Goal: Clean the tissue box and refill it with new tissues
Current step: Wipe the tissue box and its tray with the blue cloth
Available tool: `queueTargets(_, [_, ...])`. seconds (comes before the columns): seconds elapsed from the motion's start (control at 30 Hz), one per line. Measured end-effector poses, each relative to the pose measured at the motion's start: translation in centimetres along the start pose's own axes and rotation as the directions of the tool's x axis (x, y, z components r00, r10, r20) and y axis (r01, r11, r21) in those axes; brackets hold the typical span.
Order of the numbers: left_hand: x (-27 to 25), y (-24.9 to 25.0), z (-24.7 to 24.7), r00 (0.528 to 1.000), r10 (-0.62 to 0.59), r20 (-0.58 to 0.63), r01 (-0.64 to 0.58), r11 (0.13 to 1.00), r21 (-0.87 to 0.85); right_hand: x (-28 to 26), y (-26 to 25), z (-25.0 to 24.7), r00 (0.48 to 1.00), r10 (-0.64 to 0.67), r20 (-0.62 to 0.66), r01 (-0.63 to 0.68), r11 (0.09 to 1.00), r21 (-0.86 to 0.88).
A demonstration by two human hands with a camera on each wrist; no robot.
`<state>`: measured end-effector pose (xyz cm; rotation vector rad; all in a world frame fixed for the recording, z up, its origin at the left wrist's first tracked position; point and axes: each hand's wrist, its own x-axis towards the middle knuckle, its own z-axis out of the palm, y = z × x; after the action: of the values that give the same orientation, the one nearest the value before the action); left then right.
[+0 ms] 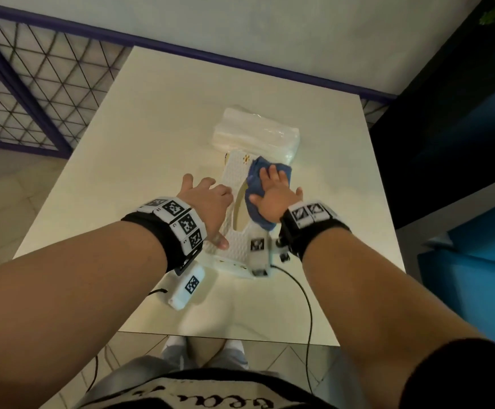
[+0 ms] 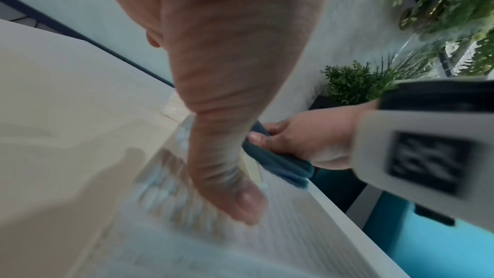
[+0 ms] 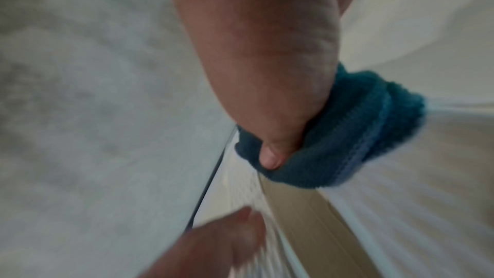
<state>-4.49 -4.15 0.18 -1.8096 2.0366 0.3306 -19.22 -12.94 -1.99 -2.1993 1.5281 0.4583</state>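
Observation:
A long white tissue box [image 1: 234, 175] lies flat on the pale table [image 1: 151, 113], its beige slot [image 1: 240, 214] facing up. My right hand [image 1: 273, 196] presses a bunched blue cloth [image 1: 283, 169] onto the box's top right, and its thumb [image 3: 270, 155] is tucked into a fold of the cloth [image 3: 360, 134]. My left hand [image 1: 208, 202] braces the box's left side with fingers spread and the thumb [image 2: 240, 196] flat on the top. A clear-wrapped pack of new tissues [image 1: 255, 134] lies just behind the box, touching its far end.
A blue seat [image 1: 476, 261] stands close to the table's right edge. A purple-framed mesh railing [image 1: 33, 84] runs along the left and a wall along the back. A black cable [image 1: 305, 290] trails off the near edge. Green plants [image 2: 352, 84] sit to the right.

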Motion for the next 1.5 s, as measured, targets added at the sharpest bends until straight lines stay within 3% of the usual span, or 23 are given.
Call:
queueTargets(0.1, [0.1,0.0,0.2,1.000,-0.007,0.006,0.007,1.000,0.002,-0.1,-0.3,0.0,1.000,-0.023,-0.002,0.023,0.998,-0.051])
queueTargets(0.27, [0.1,-0.1,0.2,0.999,0.016,-0.027,-0.016,1.000,0.000,-6.9,-2.1,4.2,0.979,-0.204,-0.015,0.198,0.964,-0.177])
queueTargets(0.37, [0.2,-0.1,0.1,0.999,0.028,-0.024,-0.028,0.999,0.032,-9.3,-2.6,3.7,0.967,-0.255,-0.017,0.248,0.951,-0.187])
queueTargets(0.43, [0.3,-0.1,-0.1,0.999,0.032,0.008,-0.032,0.999,0.041,-9.4,-2.0,2.1,0.972,-0.231,-0.037,0.228,0.971,-0.075])
queueTargets(0.5, [0.3,-0.4,-0.5,0.998,0.051,0.040,-0.054,0.996,0.072,-9.0,-0.6,0.5,0.982,-0.156,-0.110,0.175,0.966,0.191])
queueTargets(0.57, [0.5,-1.0,-1.2,0.995,0.082,0.063,-0.091,0.986,0.142,-8.8,1.1,-1.2,0.974,0.005,-0.224,0.112,0.856,0.505])
queueTargets(0.63, [0.6,-1.6,-1.9,0.992,0.092,0.081,-0.108,0.968,0.227,-8.7,2.9,-3.0,0.933,0.177,-0.314,0.106,0.699,0.707])
queueTargets(0.73, [0.6,-2.2,-2.4,0.996,0.086,0.038,-0.094,0.945,0.313,-8.5,4.8,-5.6,0.872,0.311,-0.378,0.125,0.605,0.786])
queueTargets(0.83, [0.3,-2.2,-2.0,0.994,0.025,-0.104,-0.005,0.981,0.193,-8.1,5.5,-7.2,0.859,0.325,-0.395,0.151,0.577,0.802])
queueTargets(0.93, [0.1,-1.6,-1.2,0.993,-0.025,-0.114,0.027,0.999,0.018,-7.2,5.4,-7.4,0.845,0.314,-0.433,0.162,0.621,0.767])
queueTargets(1.03, [0.3,-1.5,-0.3,0.993,-0.078,-0.088,0.077,0.997,-0.011,-5.2,4.5,-7.5,0.815,0.275,-0.510,0.146,0.754,0.641])
queueTargets(1.1, [0.5,-1.8,0.1,0.988,-0.126,-0.088,0.120,0.990,-0.068,-3.7,3.3,-6.9,0.837,0.203,-0.509,0.114,0.845,0.523])
queueTargets(1.2, [0.7,-2.0,0.3,0.988,-0.146,-0.044,0.141,0.984,-0.109,-1.6,1.4,-3.5,0.942,0.144,-0.304,-0.023,0.929,0.368])
queueTargets(1.3, [0.9,-2.3,0.4,0.989,-0.142,-0.042,0.137,0.985,-0.105,-0.6,-0.2,-0.1,0.976,0.165,-0.143,-0.128,0.963,0.239])
queueTargets(1.5, [1.2,-2.5,0.4,0.990,-0.133,-0.049,0.129,0.988,-0.085,-0.2,-1.0,0.2,0.999,-0.026,0.024,0.025,0.999,0.035])
